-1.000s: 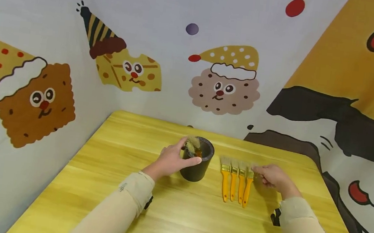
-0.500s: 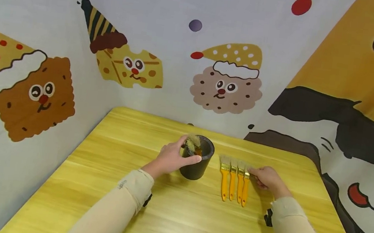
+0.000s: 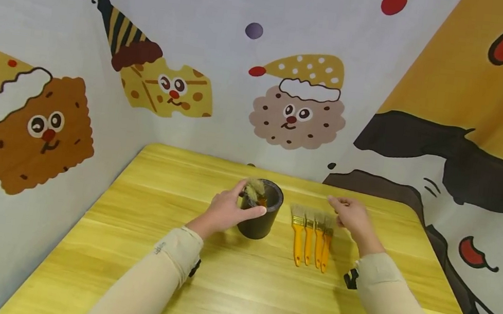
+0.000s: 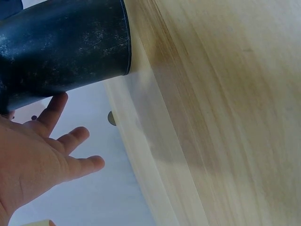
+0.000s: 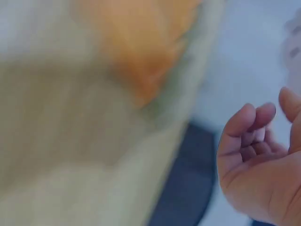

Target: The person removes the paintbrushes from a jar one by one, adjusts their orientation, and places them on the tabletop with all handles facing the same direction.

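A dark cup (image 3: 256, 226) stands upright on the table. Bristly brush heads (image 3: 254, 188) and a bit of orange show at its mouth, the rest hidden inside. My left hand (image 3: 223, 213) holds the cup's rim from the left, thumb on the near side. In the left wrist view, its lower fingers stretch out under the cup's dark wall (image 4: 70, 47). To the right, several paintbrushes (image 3: 309, 241) with orange handles lie side by side, bristles away from me. My right hand (image 3: 352, 221), fingers loosely bent and holding nothing, hovers just right of their bristles; the right wrist view shows a gap at the thumb.
The wooden table (image 3: 226, 299) has rounded far corners. A white cloth (image 3: 194, 5) printed with cartoon food figures hangs close behind it and along its left side. More printed cloth (image 3: 500, 185) stands on the right.
My right hand has left the rightmost brush, which now lies closer against the others, and lifted up and away toward the far edge. My left hand keeps its hold on the cup.
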Motion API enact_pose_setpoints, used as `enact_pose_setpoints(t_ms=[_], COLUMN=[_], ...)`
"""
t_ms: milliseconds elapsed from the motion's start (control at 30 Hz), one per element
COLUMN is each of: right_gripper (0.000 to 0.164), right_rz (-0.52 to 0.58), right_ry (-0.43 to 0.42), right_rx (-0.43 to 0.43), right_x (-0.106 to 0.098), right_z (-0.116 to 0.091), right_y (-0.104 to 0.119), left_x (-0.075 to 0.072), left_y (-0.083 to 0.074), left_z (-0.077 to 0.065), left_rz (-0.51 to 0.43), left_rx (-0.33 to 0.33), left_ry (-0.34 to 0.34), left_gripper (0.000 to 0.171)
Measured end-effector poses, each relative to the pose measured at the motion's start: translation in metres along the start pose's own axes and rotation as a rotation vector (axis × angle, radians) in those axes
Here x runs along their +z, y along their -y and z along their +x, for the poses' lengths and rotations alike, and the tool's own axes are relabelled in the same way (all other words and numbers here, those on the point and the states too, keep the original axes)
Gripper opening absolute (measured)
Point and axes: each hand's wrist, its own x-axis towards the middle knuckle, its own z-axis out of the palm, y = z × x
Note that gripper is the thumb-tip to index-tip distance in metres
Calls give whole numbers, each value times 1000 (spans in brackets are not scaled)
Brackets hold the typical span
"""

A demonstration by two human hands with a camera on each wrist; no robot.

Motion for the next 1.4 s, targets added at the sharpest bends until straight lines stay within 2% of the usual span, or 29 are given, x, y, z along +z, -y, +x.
enact_pose_setpoints(t_ms=[67, 133, 267, 400, 533, 633, 767, 833, 933, 1067, 1167, 1267, 1400], right_gripper=[65, 53, 32, 25, 27, 29, 25, 21, 21, 30, 41, 50, 64], right_rz=[-8, -28, -165, -346, -489, -562, -564, -511, -368, -121, 4, 30, -22], right_ry=[20, 55, 124, 115, 75, 57, 35, 25, -21, -131, -202, -239, -193], right_rx=[-126, -244, -422, -546, -603, -595, -596, -580, -540, -490, -435, -349, -180], right_x=[13, 28, 57, 79, 92, 98, 100, 98, 86, 54, 22, -9, -42], right_z=[-4, -10, -27, -32, -31, -31, -32, -33, -38, -49, -58, -65, -62], right_y=[32, 63, 108, 128, 135, 138, 139, 138, 140, 152, 154, 143, 108], left_x=[-1, -2, -1, 1, 2, 2, 2, 1, 0, -2, -2, -2, -4], left_y=[1, 1, -1, -2, -1, 1, 0, -1, -2, -2, -2, -1, 0], left_z=[0, -1, -1, 0, 1, 2, 1, 0, 0, 1, 1, 0, -2], left_rz=[-3, -10, -7, -1, 3, 1, -1, 6, 15, 13, 14, 17, 5], left_rx=[-10, -15, 1, 25, 36, 38, 43, 53, 76, 94, 93, 89, 77], left_ry=[-6, -5, 14, 22, 25, 27, 24, 26, 19, -4, -13, -16, -27], left_gripper=[115, 115, 116, 116, 115, 114, 113, 110, 102, 96, 98, 97, 95])
